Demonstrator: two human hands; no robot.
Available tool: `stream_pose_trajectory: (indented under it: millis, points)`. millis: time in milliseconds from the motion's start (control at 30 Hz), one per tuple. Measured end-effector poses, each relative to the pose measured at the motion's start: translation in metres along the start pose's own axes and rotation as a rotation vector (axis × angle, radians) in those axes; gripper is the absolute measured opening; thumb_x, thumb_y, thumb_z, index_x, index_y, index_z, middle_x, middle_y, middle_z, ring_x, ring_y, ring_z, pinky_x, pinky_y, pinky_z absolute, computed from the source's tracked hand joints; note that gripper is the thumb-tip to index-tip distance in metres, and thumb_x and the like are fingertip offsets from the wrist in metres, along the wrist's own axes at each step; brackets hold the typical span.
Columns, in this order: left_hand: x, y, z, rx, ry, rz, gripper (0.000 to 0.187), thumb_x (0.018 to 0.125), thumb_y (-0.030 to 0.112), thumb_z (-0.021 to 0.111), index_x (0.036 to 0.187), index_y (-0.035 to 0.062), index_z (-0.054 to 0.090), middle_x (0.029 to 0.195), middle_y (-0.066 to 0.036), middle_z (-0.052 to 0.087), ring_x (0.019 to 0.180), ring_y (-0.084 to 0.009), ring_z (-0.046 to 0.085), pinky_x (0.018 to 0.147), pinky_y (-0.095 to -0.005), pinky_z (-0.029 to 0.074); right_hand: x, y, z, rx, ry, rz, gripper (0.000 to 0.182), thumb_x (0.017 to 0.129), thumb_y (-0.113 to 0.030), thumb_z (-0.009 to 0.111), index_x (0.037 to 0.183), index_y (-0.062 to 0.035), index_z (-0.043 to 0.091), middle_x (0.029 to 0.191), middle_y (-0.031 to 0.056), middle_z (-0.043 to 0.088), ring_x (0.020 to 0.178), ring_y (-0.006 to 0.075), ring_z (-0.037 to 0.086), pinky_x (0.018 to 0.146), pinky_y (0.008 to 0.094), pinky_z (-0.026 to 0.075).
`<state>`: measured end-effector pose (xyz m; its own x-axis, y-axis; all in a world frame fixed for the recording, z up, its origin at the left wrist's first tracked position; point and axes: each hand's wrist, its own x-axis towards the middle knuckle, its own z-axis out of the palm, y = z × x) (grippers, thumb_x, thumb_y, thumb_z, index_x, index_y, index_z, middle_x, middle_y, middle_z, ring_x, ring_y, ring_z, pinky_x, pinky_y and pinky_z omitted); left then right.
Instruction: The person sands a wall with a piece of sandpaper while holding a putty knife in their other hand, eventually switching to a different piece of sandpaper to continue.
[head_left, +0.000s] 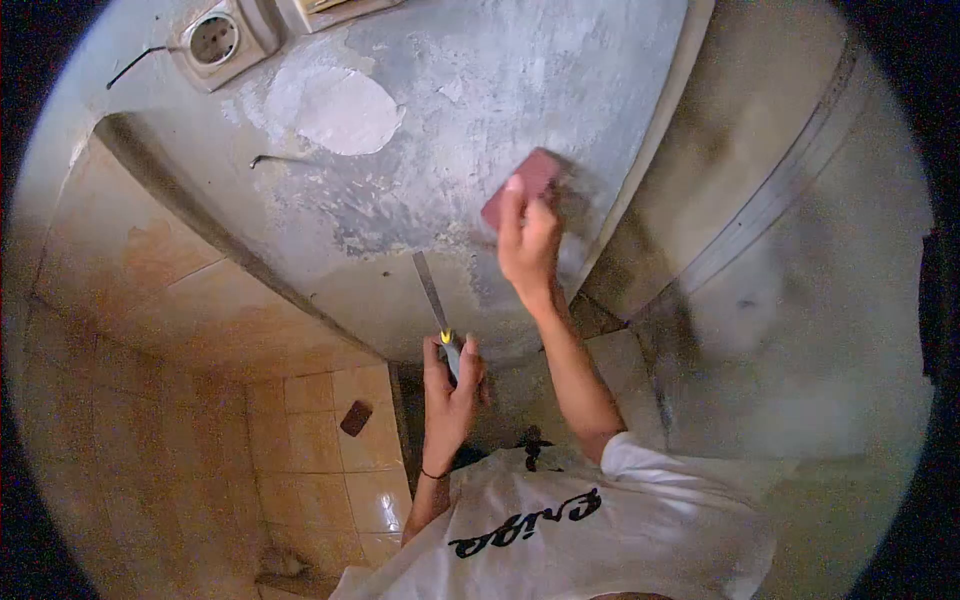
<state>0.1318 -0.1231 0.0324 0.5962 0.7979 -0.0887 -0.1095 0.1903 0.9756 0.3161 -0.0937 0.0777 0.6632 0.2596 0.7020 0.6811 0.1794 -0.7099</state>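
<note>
Pad (541,168) up against the wall (570,90), there it was, in the right hand (532,245), low on the grey, scuffed stretch near the wall's right edge! Nearest of all came the white shirt (640,520), dark lettering across it, and then the left hand (448,402), a thin band (434,474) at its wrist, fingers wrapped round the handle of a scraper (429,288). The blade pointed up and away; whether its tip met the wall, the view did not settle.

Off to the left, a small dark block (356,418) sat apart on pale tiles (372,385). Further out, the right hand pinched the pad from behind, thumb and fingers pressed on its back, both a touch blurred.

And how would that pad handle? Light, by the look of it, fairly stiff with perhaps a little give, its face likely gritty rather than slippery, and nothing fragile about it. The best hold seemed to be flat across the back, fingertips kept short of the rim. The scraper called for its thick handle, since the thin blade looked springy.

Beyond them lay a smooth white patch (350,112), a stub of wire (285,159) below it, and farthest off, the round socket (213,40).
</note>
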Motion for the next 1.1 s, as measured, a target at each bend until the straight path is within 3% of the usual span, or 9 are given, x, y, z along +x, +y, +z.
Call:
stream_pose_trajectory:
  millis: [167, 300, 433, 533, 667, 833, 933, 1033, 1100]
  points:
    - [-0.007, -0.002, -0.012, 0.044, 0.050, 0.040, 0.020, 0.101, 0.023, 0.051, 0.101, 0.0065, 0.040, 0.069, 0.000, 0.047, 0.055, -0.0076, 0.045, 0.046, -0.0241, 0.040, -0.011, 0.005, 0.021, -0.017, 0.021, -0.266, 0.039, 0.100, -0.020, 0.048, 0.067, 0.0005, 0.050, 0.055, 0.0150, 0.046, 0.048, 0.0290, 0.044, 0.051, 0.0401, 0.035]
    - [-0.009, -0.006, -0.022, 0.007, 0.058, 0.033, 0.020, 0.101, 0.022, 0.051, 0.101, 0.0065, 0.040, 0.068, 0.000, 0.046, 0.054, -0.0076, 0.045, 0.046, -0.0243, 0.040, -0.017, 0.006, 0.017, -0.079, 0.004, 0.038, 0.042, 0.099, -0.019, 0.050, 0.064, 0.0051, 0.050, 0.055, 0.0177, 0.046, 0.050, 0.0254, 0.043, 0.050, 0.0410, 0.033]
    - [-0.007, 0.000, -0.030, 0.004, 0.020, 0.041, 0.020, 0.101, 0.022, 0.051, 0.101, 0.0067, 0.039, 0.068, 0.000, 0.046, 0.055, -0.0075, 0.045, 0.046, -0.0238, 0.040, -0.016, -0.004, 0.029, -0.089, -0.035, -0.245, 0.042, 0.099, -0.019, 0.049, 0.065, 0.0045, 0.052, 0.054, 0.0163, 0.048, 0.050, 0.0250, 0.045, 0.050, 0.0408, 0.033]
    - [-0.007, 0.006, -0.032, -0.002, 0.026, 0.047, 0.020, 0.101, 0.022, 0.052, 0.100, 0.0070, 0.039, 0.069, 0.000, 0.046, 0.056, -0.0072, 0.045, 0.046, -0.0235, 0.040, -0.011, 0.004, 0.025, -0.034, 0.042, -0.056, 0.038, 0.100, -0.021, 0.048, 0.069, -0.0004, 0.054, 0.055, 0.0157, 0.052, 0.048, 0.0288, 0.051, 0.049, 0.0428, 0.037]
    - [-0.004, 0.002, -0.047, 0.034, -0.037, 0.038, 0.019, 0.101, 0.021, 0.052, 0.101, 0.0071, 0.039, 0.072, 0.000, 0.047, 0.056, -0.0068, 0.045, 0.047, -0.0236, 0.040, -0.021, -0.004, 0.034, -0.099, 0.011, -0.188, 0.039, 0.100, -0.023, 0.047, 0.069, -0.0002, 0.054, 0.054, 0.0152, 0.049, 0.047, 0.0260, 0.048, 0.049, 0.0413, 0.036]
    - [-0.006, 0.020, -0.049, 0.011, -0.075, 0.049, 0.018, 0.101, 0.020, 0.052, 0.101, 0.0070, 0.039, 0.072, 0.000, 0.048, 0.056, -0.0070, 0.046, 0.047, -0.0237, 0.040, -0.016, -0.009, 0.034, -0.089, 0.061, 0.143, 0.039, 0.100, -0.022, 0.047, 0.068, -0.0006, 0.053, 0.056, 0.0159, 0.050, 0.050, 0.0332, 0.047, 0.051, 0.0438, 0.036]
    - [-0.002, 0.024, -0.056, 0.025, -0.123, 0.027, 0.018, 0.101, 0.020, 0.051, 0.101, 0.0070, 0.039, 0.071, 0.000, 0.048, 0.056, -0.0071, 0.046, 0.046, -0.0236, 0.039, -0.021, -0.006, 0.043, -0.159, 0.000, -0.231, 0.040, 0.100, -0.024, 0.048, 0.069, 0.0003, 0.052, 0.056, 0.0142, 0.048, 0.049, 0.0248, 0.043, 0.050, 0.0406, 0.034]
    - [0.006, 0.013, -0.062, 0.021, -0.189, 0.055, 0.017, 0.101, 0.019, 0.051, 0.101, 0.0072, 0.039, 0.071, 0.000, 0.047, 0.056, -0.0073, 0.046, 0.046, -0.0237, 0.039, -0.019, -0.013, 0.037, -0.098, 0.108, 0.120, 0.041, 0.100, -0.023, 0.049, 0.067, 0.0007, 0.051, 0.058, 0.0146, 0.047, 0.050, 0.0240, 0.042, 0.050, 0.0397, 0.033]
    - [0.007, 0.013, -0.065, 0.018, -0.199, 0.081, 0.017, 0.100, 0.019, 0.052, 0.101, 0.0074, 0.039, 0.071, 0.000, 0.047, 0.056, -0.0074, 0.046, 0.046, -0.0239, 0.039, -0.018, -0.016, 0.044, -0.038, 0.255, 0.060, 0.044, 0.100, -0.023, 0.048, 0.064, 0.0012, 0.050, 0.055, 0.0151, 0.046, 0.049, 0.0248, 0.041, 0.049, 0.0408, 0.032]
